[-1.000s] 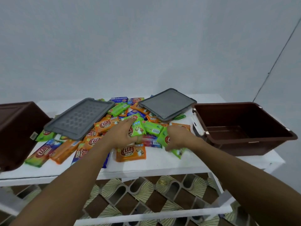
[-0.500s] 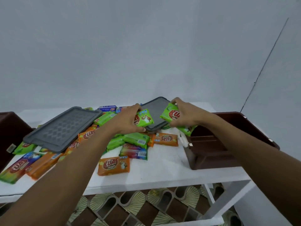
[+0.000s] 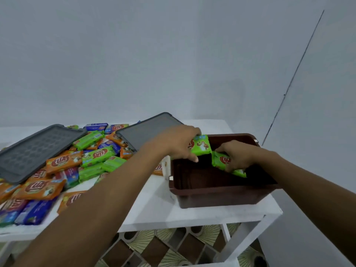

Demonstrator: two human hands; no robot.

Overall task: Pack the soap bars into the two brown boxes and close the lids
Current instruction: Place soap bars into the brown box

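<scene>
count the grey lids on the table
2. The ribbed lid lies on the soap bars at the far left; the smooth lid rests on the pile just left of the brown box.

Left grip [image 3: 179, 145] covers the left end of left green bar [image 3: 201, 146] and the near-right corner of right lid [image 3: 146, 132]. Right grip [image 3: 238, 155] covers most of right green bar [image 3: 221, 160]; can't tell how many bars it holds. Brown box [image 3: 212, 186] floor too dark to read. Left lid [image 3: 36, 151] and near-left soap bars [image 3: 8, 211] cut off by left edge.

Left grip [image 3: 179, 145], right grip [image 3: 238, 155] — 2 soaps [image 3: 200, 145], box [image 3: 217, 195]
</scene>
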